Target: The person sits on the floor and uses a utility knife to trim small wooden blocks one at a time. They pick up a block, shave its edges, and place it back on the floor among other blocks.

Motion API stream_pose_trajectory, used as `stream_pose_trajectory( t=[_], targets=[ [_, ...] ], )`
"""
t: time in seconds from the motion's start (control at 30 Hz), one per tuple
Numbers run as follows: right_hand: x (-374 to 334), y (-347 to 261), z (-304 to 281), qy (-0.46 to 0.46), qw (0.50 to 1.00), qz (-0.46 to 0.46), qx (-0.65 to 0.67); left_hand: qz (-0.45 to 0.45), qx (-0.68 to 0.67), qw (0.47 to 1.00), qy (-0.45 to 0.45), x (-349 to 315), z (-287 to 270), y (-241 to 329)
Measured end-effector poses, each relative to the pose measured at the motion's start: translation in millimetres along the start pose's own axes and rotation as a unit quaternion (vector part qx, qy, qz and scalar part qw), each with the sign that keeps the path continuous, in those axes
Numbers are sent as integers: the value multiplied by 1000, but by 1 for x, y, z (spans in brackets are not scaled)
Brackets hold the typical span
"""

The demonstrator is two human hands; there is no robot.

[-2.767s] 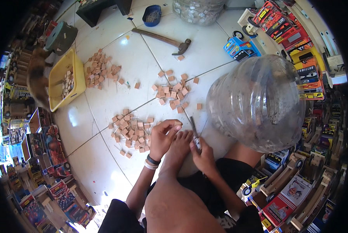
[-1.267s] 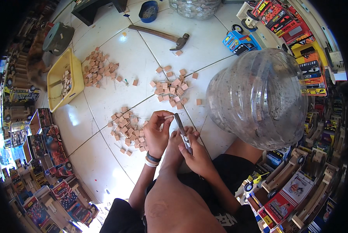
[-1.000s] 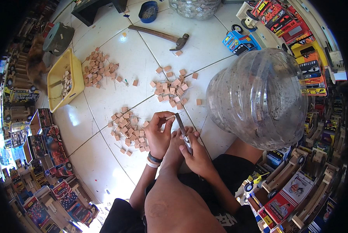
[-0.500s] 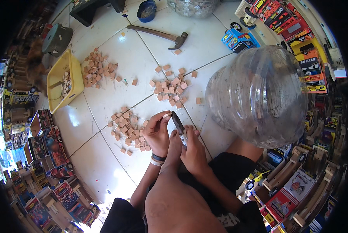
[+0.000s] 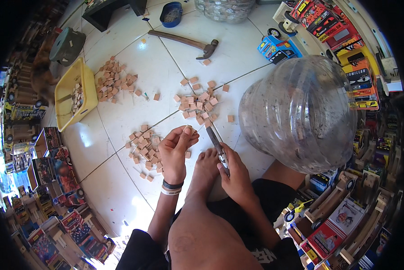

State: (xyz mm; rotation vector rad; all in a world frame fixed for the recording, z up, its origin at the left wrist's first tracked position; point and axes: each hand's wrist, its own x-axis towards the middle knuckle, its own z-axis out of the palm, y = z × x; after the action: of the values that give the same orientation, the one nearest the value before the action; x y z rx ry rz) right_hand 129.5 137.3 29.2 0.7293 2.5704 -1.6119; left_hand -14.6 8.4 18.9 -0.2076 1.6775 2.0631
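My left hand (image 5: 176, 150) pinches a small wooden block (image 5: 187, 130) between its fingertips, lifted just above the white tiled floor (image 5: 121, 112). My right hand (image 5: 233, 173) grips a slim metal tool (image 5: 214, 140) that points up and left toward the block. A pile of small wooden blocks with pins (image 5: 144, 146) lies just left of my left hand. A second pile of blocks (image 5: 199, 101) lies beyond the tool's tip. My bare foot (image 5: 206, 164) rests between the two hands.
A large clear plastic jug (image 5: 299, 112) stands right of my hands. A hammer (image 5: 186, 42), a third block pile (image 5: 116, 81), a yellow tray (image 5: 76, 99) and a blue bowl (image 5: 171, 13) lie farther away. Boxed toy vehicles (image 5: 346, 36) line the right and left edges.
My left hand took a block from the pile and raised it. The right hand lifted the metal tool and swung its tip toward the block.
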Motion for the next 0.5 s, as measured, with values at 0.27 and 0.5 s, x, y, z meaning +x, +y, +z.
stream_pose_trajectory(
  t=[0.27, 0.5],
  targets=[
    [4, 9, -11, -68, 993, -3, 94, -6, 52, 998, -37, -3, -4, 1],
    [4, 8, -17, -91, 995, -2, 50, -5, 41, 998, -48, -3, -9, -1]
  ],
)
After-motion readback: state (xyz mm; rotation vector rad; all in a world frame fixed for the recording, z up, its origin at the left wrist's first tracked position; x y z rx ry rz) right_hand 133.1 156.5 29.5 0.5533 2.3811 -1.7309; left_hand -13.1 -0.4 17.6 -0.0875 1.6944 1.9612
